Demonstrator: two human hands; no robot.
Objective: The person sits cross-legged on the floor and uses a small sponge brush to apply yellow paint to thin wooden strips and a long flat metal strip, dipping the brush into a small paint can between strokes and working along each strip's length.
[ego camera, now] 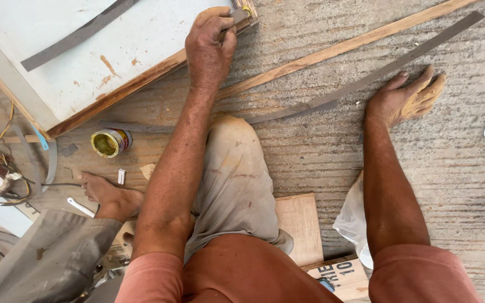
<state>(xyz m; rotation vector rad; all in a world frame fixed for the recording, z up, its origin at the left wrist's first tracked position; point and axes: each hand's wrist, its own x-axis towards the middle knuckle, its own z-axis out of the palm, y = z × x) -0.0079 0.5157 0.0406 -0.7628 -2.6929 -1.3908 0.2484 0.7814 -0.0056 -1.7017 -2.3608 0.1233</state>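
While the left hand (211, 45) clamps a small tool (241, 13) at the white board's (113, 50) wooden corner, right hand (406, 95) spread flat on concrete floor (450, 168), touching a grey strip (366, 78), open tin (109, 142) near the bare foot (108, 196).

The board (85, 56) is pale whitish-blue with rusty orange smears and a brown wood edge, and a dark grey strip (366, 78) runs over the grooved grey-tan floor (450, 168). The little tin (110, 142) is yellow inside with a red and white label. Trousers (237, 179) are dusty beige, shirt sleeves (416, 275) salmon-orange, plastic bag (352, 221) white.
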